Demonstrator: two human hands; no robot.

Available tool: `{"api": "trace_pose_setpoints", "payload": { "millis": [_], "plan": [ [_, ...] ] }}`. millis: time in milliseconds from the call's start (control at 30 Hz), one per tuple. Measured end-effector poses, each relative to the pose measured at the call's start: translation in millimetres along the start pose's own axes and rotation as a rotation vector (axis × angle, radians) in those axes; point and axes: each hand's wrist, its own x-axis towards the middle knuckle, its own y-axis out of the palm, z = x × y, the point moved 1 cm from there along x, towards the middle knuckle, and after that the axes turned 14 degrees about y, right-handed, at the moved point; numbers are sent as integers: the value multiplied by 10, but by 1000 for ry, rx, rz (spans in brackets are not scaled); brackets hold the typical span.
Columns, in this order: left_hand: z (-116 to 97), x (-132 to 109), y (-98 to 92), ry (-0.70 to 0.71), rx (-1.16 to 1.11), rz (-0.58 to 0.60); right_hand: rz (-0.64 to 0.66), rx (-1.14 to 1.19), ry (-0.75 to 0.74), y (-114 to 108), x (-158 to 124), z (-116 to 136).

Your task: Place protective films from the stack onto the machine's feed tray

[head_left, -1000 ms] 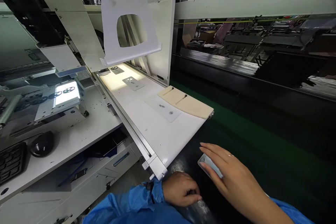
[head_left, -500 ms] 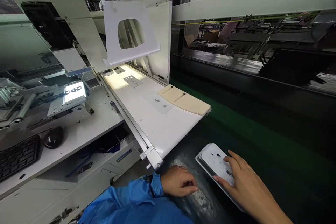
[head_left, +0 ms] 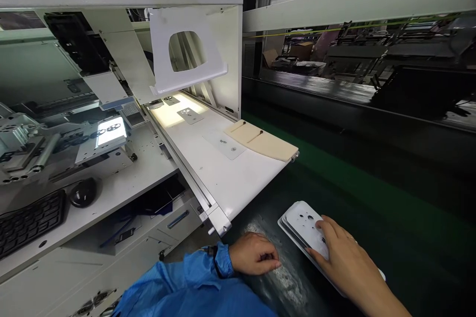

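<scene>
A: Where's the stack of thin white perforated plates (head_left: 303,220)?
B: On the dark table (head_left: 390,208). The right hand (head_left: 347,262) lies flat on it, fingers spread, gripping nothing. The left hand (head_left: 255,259) rests just beside, curled closed and empty.
A: Risk?
B: I'd say the top plates could slide and fan out, pushed sideways by that flat press

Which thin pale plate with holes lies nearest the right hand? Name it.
The top white plate of the stack on the dark belt, touched by the right hand. The other grey plates lie apart on the white conveyor tray.
</scene>
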Motion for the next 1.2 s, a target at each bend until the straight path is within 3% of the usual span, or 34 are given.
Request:
{"api": "trace_pose_setpoints", "payload": {
  "millis": [233, 433, 500, 700, 967, 1200],
  "plan": [
    [13, -1, 8, 14, 20, 7, -53, -34, 4, 23, -29, 31],
    [24, -10, 17, 23, 24, 5, -373, -186, -117, 201, -187, 22],
    [29, -14, 18, 27, 22, 3, -419, -242, -171, 318, -217, -3],
    [35, -16, 18, 20, 18, 6, -446, -296, -206, 541, -182, -55],
    [30, -15, 10, 28, 22, 0, -461, -289, -256, 477, -212, -63],
    [46, -12, 37, 17, 24, 3, -426, -305, -211, 454, -228, -80]
  ]
}}
